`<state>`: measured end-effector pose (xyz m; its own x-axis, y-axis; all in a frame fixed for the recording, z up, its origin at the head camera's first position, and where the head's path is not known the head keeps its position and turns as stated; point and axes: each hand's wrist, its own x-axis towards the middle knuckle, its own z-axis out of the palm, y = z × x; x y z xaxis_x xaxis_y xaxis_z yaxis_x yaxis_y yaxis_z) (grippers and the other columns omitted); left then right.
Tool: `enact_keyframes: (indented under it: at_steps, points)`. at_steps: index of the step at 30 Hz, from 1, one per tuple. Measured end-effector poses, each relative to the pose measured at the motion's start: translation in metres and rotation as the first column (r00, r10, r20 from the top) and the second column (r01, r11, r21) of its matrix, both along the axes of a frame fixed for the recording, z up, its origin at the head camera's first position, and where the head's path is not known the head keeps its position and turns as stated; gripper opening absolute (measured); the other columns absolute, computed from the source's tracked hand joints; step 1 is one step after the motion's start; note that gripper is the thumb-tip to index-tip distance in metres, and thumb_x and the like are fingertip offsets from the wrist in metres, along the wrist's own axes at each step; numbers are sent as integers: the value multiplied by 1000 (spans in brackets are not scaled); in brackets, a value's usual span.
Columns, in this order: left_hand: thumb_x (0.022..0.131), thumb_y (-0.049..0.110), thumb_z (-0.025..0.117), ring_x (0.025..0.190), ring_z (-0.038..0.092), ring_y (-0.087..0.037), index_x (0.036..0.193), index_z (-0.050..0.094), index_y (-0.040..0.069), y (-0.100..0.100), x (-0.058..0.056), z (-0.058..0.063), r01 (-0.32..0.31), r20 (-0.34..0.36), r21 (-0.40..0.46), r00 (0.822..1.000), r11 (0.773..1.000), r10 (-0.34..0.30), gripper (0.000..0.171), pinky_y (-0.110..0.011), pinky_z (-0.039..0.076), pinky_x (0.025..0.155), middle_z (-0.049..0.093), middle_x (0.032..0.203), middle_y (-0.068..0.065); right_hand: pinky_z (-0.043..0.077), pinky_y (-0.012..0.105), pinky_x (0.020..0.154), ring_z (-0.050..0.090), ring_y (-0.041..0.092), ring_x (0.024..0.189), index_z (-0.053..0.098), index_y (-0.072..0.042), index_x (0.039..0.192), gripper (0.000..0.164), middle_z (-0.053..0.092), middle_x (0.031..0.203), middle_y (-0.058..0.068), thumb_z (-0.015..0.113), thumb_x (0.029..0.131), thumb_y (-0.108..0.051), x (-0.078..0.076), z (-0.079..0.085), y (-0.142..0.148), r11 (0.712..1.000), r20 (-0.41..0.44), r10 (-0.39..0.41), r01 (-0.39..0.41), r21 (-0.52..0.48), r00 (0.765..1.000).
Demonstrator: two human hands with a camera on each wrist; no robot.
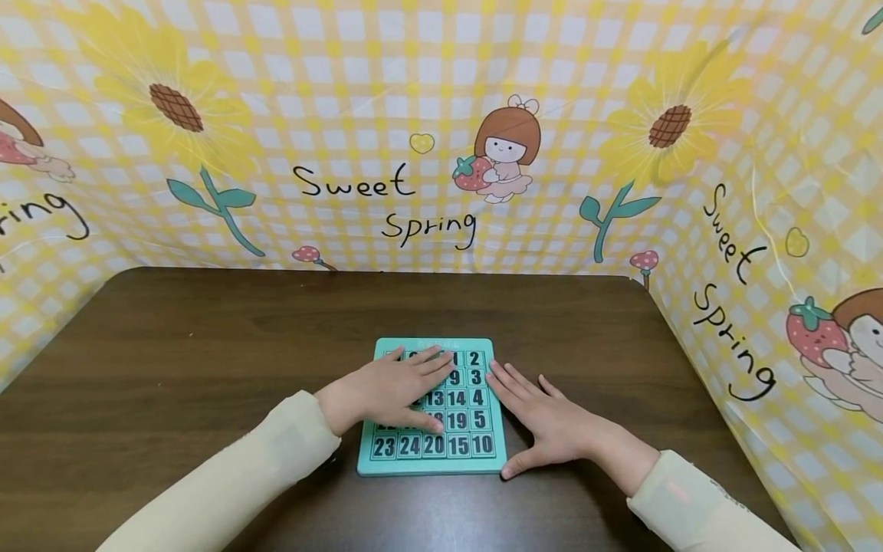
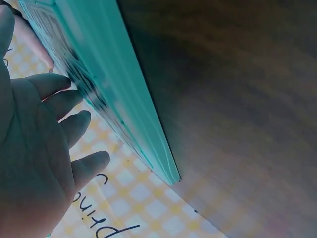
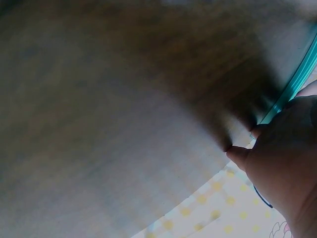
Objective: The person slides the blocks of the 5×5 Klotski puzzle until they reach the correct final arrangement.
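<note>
We're seeing a teal number puzzle [image 1: 457,420] lying flat on the dark wood counter [image 1: 241,345], between the person's hands. Its header strip [image 1: 433,344] is pointing away from the person, towards the patterned cloth [image 1: 372,92], and the numbers are reading upright from the person's side. Sides are running roughly fore-and-aft. Long axis: we're not calling it; five columns, five rows plus the header are looking near square under foreshortening.

Left hand [image 1: 393,391]: lying palm down over the puzzle's upper-left part, fingers apart and straight, pointing right and slightly away. It's hiding several tiles [image 1: 457,445]; we can't tell whether it's pressing or just hovering.

Right hand [image 1: 552,418]: sitting beside the puzzle's right edge, fingers extended, thumb spread. Two fingertips are meeting the edge near the top, the thumb is at the lower-right corner.

Right column is showing 2, 3, 4, 5, 10 going down; bottom row is showing 23, 24, 20, 15, 10.

Pale sleeves [image 1: 228,468] are covering both forearms.
</note>
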<state>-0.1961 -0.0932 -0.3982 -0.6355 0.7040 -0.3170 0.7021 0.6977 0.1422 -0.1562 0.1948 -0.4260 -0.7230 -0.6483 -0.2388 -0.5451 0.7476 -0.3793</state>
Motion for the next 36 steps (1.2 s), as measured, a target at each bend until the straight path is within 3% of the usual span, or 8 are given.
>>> enact_keyframes:
  at_steps: [6, 18, 28, 36]
  points:
    - [88, 76, 47, 157, 7, -22, 161, 17, 20, -7, 1, 0, -21, -7, 6, 1000, 1000, 21, 96, -58, 16, 123, 13, 168, 3, 9, 69, 118, -5, 24, 157, 0, -20, 161, 127, -10, 169, -2, 65, 71, -80, 0, 1, -1, 1000, 4, -4, 4, 0, 1000]
    - [81, 81, 50, 156, 10, -26, 159, 23, 16, -27, 8, -3, -4, -110, 7, 994, 1000, 5, 106, -64, 18, 120, 18, 167, 0, 8, 69, 118, -5, 25, 157, 0, -20, 161, 127, -10, 169, -2, 66, 71, -80, 2, 1, 0, 1000, 6, -9, 9, -5, 1000]
    - [80, 82, 52, 157, 8, -25, 160, 19, 17, -3, 6, -1, 62, -117, 20, 991, 998, -59, 108, -63, 19, 120, 14, 168, 0, 10, 71, 117, -4, 26, 157, 1, -19, 161, 126, -9, 169, -1, 65, 72, -79, 3, 2, 0, 1000, 6, -6, 6, -12, 1000]
    - [78, 85, 51, 157, 4, -20, 161, 14, 20, 13, -3, -2, 65, -92, -22, 994, 998, -66, 112, -59, 16, 122, 9, 169, 5, 9, 71, 117, -5, 25, 157, 1, -19, 162, 126, -10, 169, -2, 66, 72, -79, 1, 2, -1, 1000, 16, -4, 4, -12, 1000]
